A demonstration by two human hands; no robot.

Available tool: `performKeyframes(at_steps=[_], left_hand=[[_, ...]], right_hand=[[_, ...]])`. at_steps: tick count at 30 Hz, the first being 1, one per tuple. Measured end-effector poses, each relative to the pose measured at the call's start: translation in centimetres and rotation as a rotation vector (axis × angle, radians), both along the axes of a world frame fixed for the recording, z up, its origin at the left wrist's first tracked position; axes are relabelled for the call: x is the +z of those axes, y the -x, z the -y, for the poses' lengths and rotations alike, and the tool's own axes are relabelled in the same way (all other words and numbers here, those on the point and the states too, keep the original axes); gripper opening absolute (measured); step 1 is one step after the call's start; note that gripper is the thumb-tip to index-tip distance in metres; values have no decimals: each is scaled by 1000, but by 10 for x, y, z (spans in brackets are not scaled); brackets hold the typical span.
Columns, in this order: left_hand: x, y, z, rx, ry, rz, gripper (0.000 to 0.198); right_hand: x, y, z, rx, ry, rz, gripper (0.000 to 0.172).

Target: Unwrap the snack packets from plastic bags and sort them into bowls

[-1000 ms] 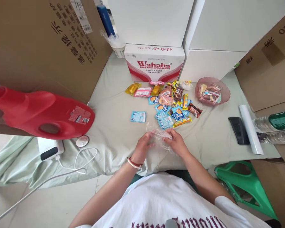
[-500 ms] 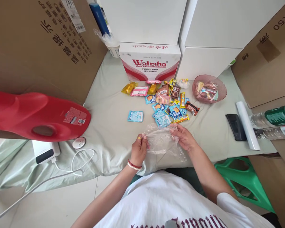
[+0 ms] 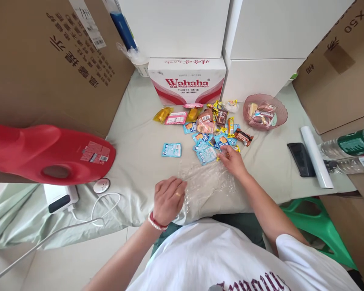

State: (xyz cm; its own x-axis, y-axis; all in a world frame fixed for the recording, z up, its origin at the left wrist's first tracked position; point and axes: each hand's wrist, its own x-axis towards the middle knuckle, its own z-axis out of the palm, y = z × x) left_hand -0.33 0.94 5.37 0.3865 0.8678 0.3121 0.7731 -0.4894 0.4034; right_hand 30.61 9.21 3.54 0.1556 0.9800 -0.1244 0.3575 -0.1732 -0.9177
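A clear plastic bag (image 3: 208,182) lies crumpled on the cloth in front of me. My left hand (image 3: 170,198) is closed at the bag's left edge, back of the hand up, its fingertips hidden. Beyond the bag's right side, my right hand (image 3: 233,161) reaches into the snack pile with thumb and fingers apart. It is at a blue snack packet (image 3: 206,155) and a yellow-wrapped bar (image 3: 236,148), which it partly covers. One separate blue packet (image 3: 171,150) lies to the left. A brown-wrapped snack (image 3: 243,137) is at the pile's right side.
A pink glass bowl (image 3: 283,117) with several snacks stands at the right. The Wahaha carton (image 3: 186,83) is behind the pile. A red jug (image 3: 75,161) and power bank (image 3: 60,198) are left; a phone (image 3: 301,159), white roll (image 3: 317,157) and bottles (image 3: 352,145) right.
Both hands were holding the bag up between them. The bag now lies lower on the cloth; my right hand has let go and moved forward to the snacks, while my left hand shifted left and nearer me.
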Motion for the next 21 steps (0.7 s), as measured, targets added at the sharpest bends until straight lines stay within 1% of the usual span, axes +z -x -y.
performKeyframes(at_steps=[1,2,5,6,7,8,9,11,14,16,18,19,20,21], left_hand=[[-1,-7,-7,-88,46,-41,35],[-4,-13,-14,-115,93,-88,42],[-22,-27,-31,-72,182,-223,62],[-29,-28,-35,-62,196,-254,69],[-36,-27,-36,-57,204,-276,75],[-41,-26,-37,-55,205,-288,80],[-46,-24,-37,-57,201,-292,84],[-50,-19,-35,-64,189,-287,91],[-49,-15,-34,-84,182,-287,96],[-47,-15,-35,-83,190,-299,96],[-45,-17,-35,-79,207,-312,96],[-45,-18,-35,-78,217,-318,97],[-44,-18,-36,-77,225,-324,97],[-43,-18,-36,-76,232,-328,97]], right_hand=[[1,2,0,4,-2,-24,56],[3,4,1,3,5,-58,66],[11,3,18,36,55,-130,102],[13,-1,27,61,76,-135,109],[15,-6,37,79,95,-140,112],[16,-13,48,83,114,-153,110],[16,-22,60,69,134,-173,105],[14,-45,81,9,177,-213,87],[10,-79,102,-83,245,-213,61],[11,-89,110,-188,238,-93,49],[14,-80,115,-297,121,137,41],[17,-70,117,-288,34,253,38],[19,-56,121,-205,-50,341,37],[20,-42,125,-44,-117,388,36]])
